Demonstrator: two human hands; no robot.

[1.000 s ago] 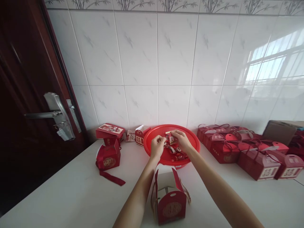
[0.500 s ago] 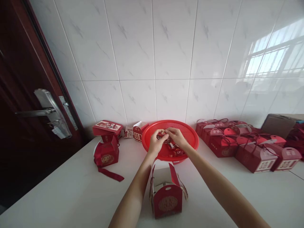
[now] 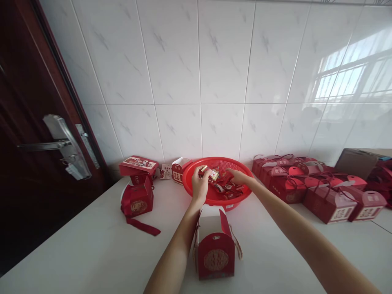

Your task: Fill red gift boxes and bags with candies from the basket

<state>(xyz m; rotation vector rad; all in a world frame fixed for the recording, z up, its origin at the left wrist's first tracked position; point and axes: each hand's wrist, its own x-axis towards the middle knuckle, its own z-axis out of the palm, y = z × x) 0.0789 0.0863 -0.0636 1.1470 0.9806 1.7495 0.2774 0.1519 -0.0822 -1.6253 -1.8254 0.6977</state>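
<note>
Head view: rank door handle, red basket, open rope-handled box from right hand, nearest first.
1. Red basket: beneath the right hand.
2. Open rope-handled box: in front of the basket, nearer the wearer.
3. Door handle: far left.

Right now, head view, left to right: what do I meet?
Door handle → ribboned red box → printed card → red basket, with left hand then right hand over it → grouped red boxes.
</note>
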